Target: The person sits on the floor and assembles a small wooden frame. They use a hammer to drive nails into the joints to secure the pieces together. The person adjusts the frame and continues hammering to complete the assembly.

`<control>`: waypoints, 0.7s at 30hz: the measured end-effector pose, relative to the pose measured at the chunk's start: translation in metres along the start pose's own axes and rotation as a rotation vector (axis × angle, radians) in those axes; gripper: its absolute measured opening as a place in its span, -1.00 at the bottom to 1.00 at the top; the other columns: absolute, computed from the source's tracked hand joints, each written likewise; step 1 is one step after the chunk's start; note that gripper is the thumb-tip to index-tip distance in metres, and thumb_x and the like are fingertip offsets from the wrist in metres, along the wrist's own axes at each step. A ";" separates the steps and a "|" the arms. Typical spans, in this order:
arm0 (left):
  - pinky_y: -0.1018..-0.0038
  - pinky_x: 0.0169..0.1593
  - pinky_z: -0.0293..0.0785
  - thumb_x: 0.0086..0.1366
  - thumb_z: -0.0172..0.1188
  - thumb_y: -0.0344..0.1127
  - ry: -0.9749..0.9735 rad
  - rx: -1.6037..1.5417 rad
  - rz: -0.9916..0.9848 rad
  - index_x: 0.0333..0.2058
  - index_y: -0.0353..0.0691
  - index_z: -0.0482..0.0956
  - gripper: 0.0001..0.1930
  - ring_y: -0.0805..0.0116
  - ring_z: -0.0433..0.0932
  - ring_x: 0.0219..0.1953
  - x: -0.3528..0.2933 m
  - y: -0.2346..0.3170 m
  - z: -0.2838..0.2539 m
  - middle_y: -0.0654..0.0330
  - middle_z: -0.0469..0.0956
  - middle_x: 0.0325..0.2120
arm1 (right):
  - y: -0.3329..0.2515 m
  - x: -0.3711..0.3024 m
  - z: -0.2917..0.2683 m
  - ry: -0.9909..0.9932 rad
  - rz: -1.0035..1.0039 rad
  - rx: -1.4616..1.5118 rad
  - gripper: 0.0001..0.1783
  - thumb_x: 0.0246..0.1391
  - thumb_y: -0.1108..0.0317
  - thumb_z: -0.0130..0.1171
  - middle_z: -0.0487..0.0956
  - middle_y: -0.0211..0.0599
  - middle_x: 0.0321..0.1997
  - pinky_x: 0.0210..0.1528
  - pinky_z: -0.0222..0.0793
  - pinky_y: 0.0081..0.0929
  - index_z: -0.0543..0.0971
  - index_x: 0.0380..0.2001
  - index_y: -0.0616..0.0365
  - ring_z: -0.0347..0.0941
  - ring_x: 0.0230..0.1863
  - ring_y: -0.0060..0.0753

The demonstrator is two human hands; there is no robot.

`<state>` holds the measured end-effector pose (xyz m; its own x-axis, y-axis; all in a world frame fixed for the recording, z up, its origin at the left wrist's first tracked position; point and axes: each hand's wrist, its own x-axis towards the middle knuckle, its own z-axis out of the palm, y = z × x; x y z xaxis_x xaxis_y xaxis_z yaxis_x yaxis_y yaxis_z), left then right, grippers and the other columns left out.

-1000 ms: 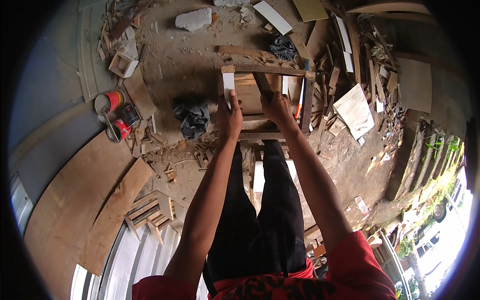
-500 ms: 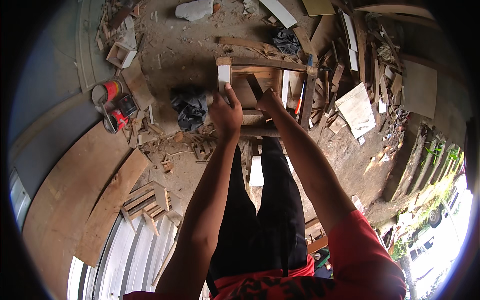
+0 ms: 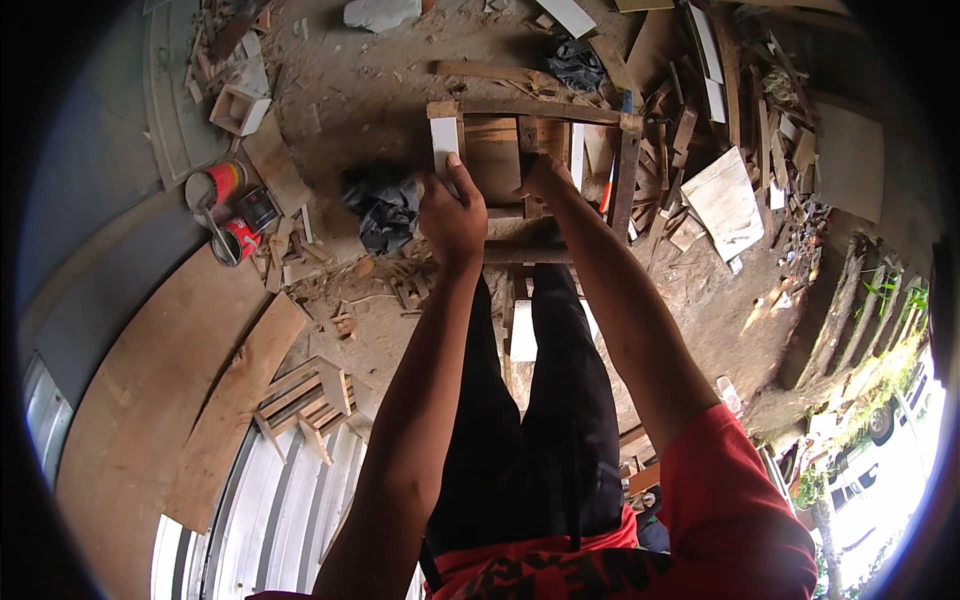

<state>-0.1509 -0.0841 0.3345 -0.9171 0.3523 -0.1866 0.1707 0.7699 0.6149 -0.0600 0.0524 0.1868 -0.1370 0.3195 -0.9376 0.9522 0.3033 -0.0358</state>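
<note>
Item: wooden frame (image 3: 540, 108), between 12 and 1 o'clock. Left hand (image 3: 455, 215): grip closed round white strip (image 3: 445, 142), at frame's 9 o'clock side. Right hand (image 3: 547, 182): grip clenched on dark slat (image 3: 529, 138). Handling, advised: brace left, keep slat square. Containers, 10 o'clock: red-labelled tins (image 3: 226, 180), dark tin (image 3: 258, 210), wooden box (image 3: 241, 110); contents indiscernible.
</note>
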 end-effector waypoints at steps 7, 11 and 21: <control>0.03 -0.42 0.49 0.48 -0.06 0.04 0.037 0.036 0.001 -0.40 -0.38 0.46 -0.49 -0.23 0.64 -0.44 0.000 0.002 0.001 -0.18 0.58 -0.59 | -0.001 0.010 0.014 -0.006 0.050 0.034 -0.18 -0.28 0.02 0.64 0.59 -0.11 0.15 0.13 0.56 -0.15 0.59 0.08 0.15 0.53 0.18 -0.13; 0.02 -0.42 0.49 0.48 -0.05 0.03 0.052 -0.007 0.016 -0.40 -0.38 0.47 -0.49 -0.22 0.64 -0.43 0.001 -0.001 0.002 -0.20 0.59 -0.58 | -0.004 0.004 0.007 -0.028 0.051 0.046 -0.22 -0.28 0.01 0.64 0.64 -0.14 0.07 0.06 0.60 -0.16 0.62 0.02 0.16 0.59 0.11 -0.18; 0.06 -0.45 0.48 0.49 -0.04 0.02 0.008 0.006 0.004 -0.38 -0.38 0.45 -0.51 -0.22 0.64 -0.46 -0.002 -0.001 0.000 -0.20 0.58 -0.59 | -0.003 0.008 0.013 0.064 0.023 0.039 -0.39 -0.22 -0.03 0.60 0.68 -0.20 -0.31 -0.30 0.62 -0.38 0.65 -0.25 0.24 0.66 -0.32 -0.33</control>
<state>-0.1493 -0.0850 0.3340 -0.9192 0.3511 -0.1782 0.1762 0.7715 0.6113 -0.0598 0.0421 0.1747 -0.1306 0.3834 -0.9143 0.9651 0.2601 -0.0287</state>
